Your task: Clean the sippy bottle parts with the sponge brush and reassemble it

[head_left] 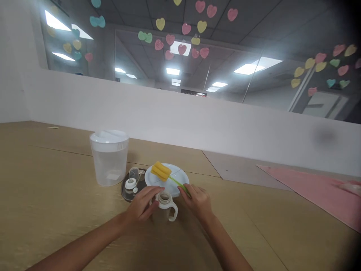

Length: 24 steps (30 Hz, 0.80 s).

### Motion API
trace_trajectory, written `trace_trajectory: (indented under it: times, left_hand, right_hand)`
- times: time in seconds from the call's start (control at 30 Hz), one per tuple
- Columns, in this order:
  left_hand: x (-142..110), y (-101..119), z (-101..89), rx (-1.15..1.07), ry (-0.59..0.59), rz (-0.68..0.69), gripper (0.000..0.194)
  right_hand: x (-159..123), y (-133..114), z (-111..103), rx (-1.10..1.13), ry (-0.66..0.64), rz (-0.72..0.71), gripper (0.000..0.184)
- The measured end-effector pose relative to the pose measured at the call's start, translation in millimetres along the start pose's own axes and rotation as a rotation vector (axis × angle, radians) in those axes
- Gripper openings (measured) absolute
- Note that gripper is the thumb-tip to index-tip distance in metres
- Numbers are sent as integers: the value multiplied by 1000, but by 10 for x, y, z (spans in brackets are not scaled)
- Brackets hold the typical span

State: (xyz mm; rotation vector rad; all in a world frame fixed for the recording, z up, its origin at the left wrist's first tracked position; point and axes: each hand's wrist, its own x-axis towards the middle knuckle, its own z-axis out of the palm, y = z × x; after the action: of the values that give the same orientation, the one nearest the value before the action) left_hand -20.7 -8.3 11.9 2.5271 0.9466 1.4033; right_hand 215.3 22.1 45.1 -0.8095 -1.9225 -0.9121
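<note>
My left hand (144, 203) is closed around the side of a clear baby bottle (162, 214) with white handles, which stands upright with its mouth uncovered. In my right hand (199, 201) is the green handle of a sponge bottle brush (161, 171). Its yellow sponge head is above a white plate (184, 179), apart from the bottle. Left of the plate, a dark metal tray (123, 192) carries a clear dome cap (134, 173), a white collar ring (130, 183) and a few small parts.
A translucent bucket (109, 165) with a white lid stands at the back left of the wooden table (70, 180). A grey sheet (242, 171) and a pink mat (313, 188) lie to the right. Behind the table rises a white wall (169, 116) with glass above.
</note>
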Motion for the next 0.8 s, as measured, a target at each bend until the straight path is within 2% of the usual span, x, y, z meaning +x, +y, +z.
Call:
trace_trajectory:
  times: [0.1,0.27,0.5,0.7,0.8]
  left_hand:
    - [-24,71,100,-51,-5,14,34]
    - [6,85,51,-68,-41,3,37]
    - [-28,55,142,-115,-30,-27,56]
    - [-49,179,155,-171,-8,-51,74]
    - [-5,244,112,-180,22,21,66]
  right_hand:
    - [-8,-3,-1,9,1,5,25]
    - [-2,-18,-11,4,-4,-1,25]
    - [5,-14,-17,-7,-3,-6,23]
    - [35,-21,-55,-13,44,35,21]
    - [62,-36,-96,-23,87,105,16]
